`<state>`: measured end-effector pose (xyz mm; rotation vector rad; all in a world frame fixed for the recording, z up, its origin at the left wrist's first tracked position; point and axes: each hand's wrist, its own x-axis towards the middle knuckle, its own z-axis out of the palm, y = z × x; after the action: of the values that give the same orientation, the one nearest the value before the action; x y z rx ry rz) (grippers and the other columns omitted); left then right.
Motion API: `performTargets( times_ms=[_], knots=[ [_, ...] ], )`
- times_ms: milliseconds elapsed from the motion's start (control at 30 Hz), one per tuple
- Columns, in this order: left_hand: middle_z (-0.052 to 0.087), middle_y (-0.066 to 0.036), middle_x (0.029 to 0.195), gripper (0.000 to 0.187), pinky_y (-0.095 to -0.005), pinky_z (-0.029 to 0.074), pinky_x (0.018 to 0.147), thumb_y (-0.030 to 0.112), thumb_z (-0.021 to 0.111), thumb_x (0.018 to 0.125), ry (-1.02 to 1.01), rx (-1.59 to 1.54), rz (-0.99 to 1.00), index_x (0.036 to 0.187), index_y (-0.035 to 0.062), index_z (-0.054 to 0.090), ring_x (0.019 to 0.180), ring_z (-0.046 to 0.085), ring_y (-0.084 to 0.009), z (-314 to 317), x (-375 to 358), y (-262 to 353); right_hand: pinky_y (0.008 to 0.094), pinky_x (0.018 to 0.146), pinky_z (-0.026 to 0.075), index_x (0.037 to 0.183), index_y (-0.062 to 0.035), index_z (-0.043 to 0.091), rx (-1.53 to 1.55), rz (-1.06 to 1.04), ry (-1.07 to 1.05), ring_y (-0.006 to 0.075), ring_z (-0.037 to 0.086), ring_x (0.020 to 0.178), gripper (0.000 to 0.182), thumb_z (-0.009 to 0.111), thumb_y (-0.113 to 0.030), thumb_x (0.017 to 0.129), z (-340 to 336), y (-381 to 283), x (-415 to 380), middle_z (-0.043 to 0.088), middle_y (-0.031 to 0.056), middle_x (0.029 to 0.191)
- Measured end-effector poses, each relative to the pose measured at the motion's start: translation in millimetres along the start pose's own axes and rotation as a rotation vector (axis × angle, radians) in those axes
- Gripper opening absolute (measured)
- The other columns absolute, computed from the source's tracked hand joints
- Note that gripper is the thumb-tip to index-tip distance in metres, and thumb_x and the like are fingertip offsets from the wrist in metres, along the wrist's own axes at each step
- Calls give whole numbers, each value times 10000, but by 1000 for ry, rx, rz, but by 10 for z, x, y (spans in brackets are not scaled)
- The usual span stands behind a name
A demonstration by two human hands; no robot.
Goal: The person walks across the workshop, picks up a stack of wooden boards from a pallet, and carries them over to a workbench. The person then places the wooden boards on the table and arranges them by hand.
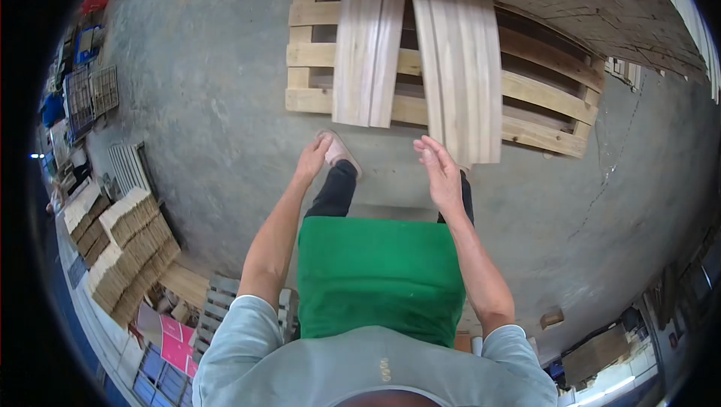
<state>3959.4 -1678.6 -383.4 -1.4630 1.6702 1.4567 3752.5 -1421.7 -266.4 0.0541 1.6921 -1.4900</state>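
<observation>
Slatted pallet point(548, 97). Wider board set point(460, 61): across the pallet's middle, overhanging its near edge. Narrower board set point(366, 50): across its left part. Right hand point(443, 176): before the pallet, fingers extended, released, just beside the wider board set's end; contact I cannot tell. Left hand point(312, 158): before the pallet's left part, fingers loosely bent, released.

right hand point(441, 172) is near, maybe touching, boards point(462, 54) on a pallet point(548, 98); left hand point(313, 159) apart.

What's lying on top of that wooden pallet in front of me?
A left group of pale boards and a right group of boards lie across the pallet. They cover the parts of it directly beneath, so anything hidden there can't be seen.
</observation>
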Motion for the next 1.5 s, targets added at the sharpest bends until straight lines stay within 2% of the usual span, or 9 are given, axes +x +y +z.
performTargets(
  times_ms=[67,167,400,500,633,800,900,1133,1500],
  knots=[
    [607,-207,1150,659,-337,402,961,513,506,872,26,25,93,1256,-22,514,1113,556,-271,-155,24,142,308,940,422,1283,31,471,-28,16,6,194,535,1133,458,456,-306,974,354,99,176,574,148,1209],
    [574,-216,1208,650,-337,378,990,493,512,878,19,69,175,1261,-32,505,1176,520,-281,-360,177,349,320,951,416,1307,38,446,-178,-57,119,211,519,1160,506,445,-342,972,628,639,644,558,155,1234],
    [432,-211,1369,720,-326,307,1058,473,518,893,-69,-90,277,1340,-74,382,1280,410,-272,-380,933,477,354,1103,233,1396,44,294,-92,-6,151,242,282,1358,668,368,-465,970,745,1233,1726,315,169,1454],
    [404,-142,1406,703,-332,366,1001,512,471,909,-58,-55,350,1396,19,349,1279,396,-230,-254,1449,428,350,1099,234,1397,46,287,-56,-28,127,242,292,1347,688,389,-474,959,739,1406,2038,321,168,1448],
    [387,-229,1395,784,-337,282,1072,487,527,881,-37,-210,379,1392,-59,292,1305,371,-288,-89,1833,666,346,1095,235,1399,50,277,17,-59,54,241,306,1332,717,417,-486,944,693,1579,2315,329,167,1441],
    [432,-201,1357,820,-333,307,1051,439,598,852,-147,-249,454,1415,-35,236,1264,414,-267,38,2034,904,340,1089,237,1402,54,265,65,-88,-25,240,323,1314,755,452,-501,926,673,1732,2571,338,165,1431],
    [391,-171,1391,772,-347,277,1069,436,568,866,-172,-274,488,1417,-7,259,1287,372,-251,88,2164,836,337,1085,238,1404,57,258,90,-98,-47,240,334,1303,779,473,-511,915,655,1780,2662,344,164,1425],
    [466,-162,1321,718,-334,338,1023,334,610,847,-174,-448,639,1394,-10,298,1213,447,-234,178,2130,856,337,1080,247,1431,12,227,226,-88,-69,239,331,1309,720,518,-386,906,737,1791,2761,337,157,1431],
    [505,-154,1295,695,-332,363,1002,315,649,815,-194,-594,730,1374,15,365,1191,479,-226,218,2315,656,370,1066,279,1411,11,273,155,-54,-97,256,372,1279,675,478,-414,929,587,1849,2771,380,157,1401]
  ],
)
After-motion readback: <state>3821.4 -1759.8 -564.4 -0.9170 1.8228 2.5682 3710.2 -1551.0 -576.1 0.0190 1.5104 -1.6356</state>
